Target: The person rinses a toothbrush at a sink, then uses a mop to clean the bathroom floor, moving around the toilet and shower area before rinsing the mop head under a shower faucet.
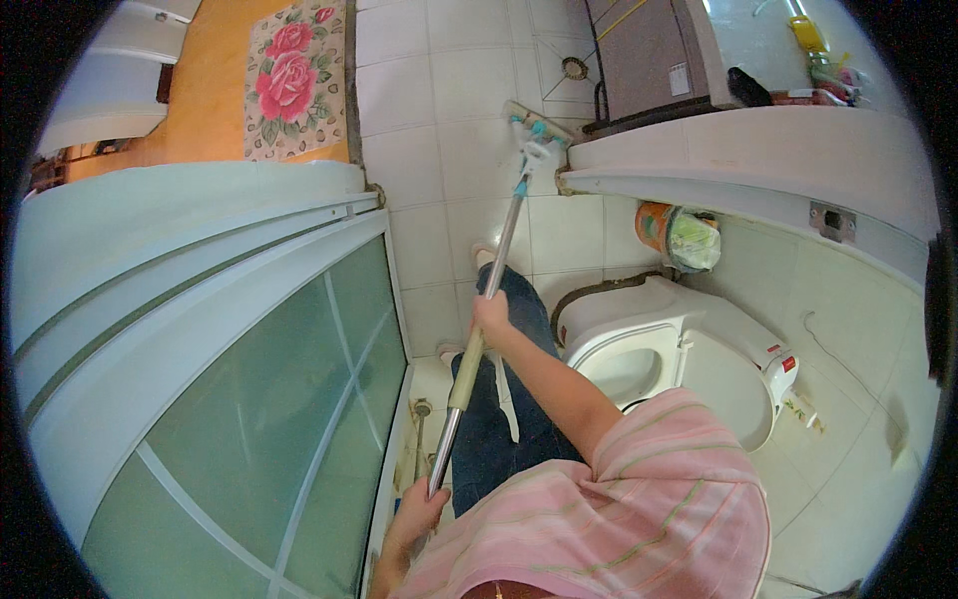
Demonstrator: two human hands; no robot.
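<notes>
Both of my hands grip the metal pole of a flat mop (507, 232), which slants from low centre to the upper right. My left hand (419, 511) holds the lower, bare metal part near my body. Further up, just above the pale sleeve on the pole, my right hand (491, 318) is closed around it. The mop head (540, 123), with blue and white joints, rests on the white floor tiles (479, 161) beside the end of the door frame. The underside of the mop head is hidden.
A white toilet (621, 367) with raised lid stands at right, close to my legs. Behind it is an orange bin (653, 224) with a bag. A frosted glass door (299, 419) borders the left. A floor drain (575, 68) and a rose-patterned mat (292, 82) lie farther off.
</notes>
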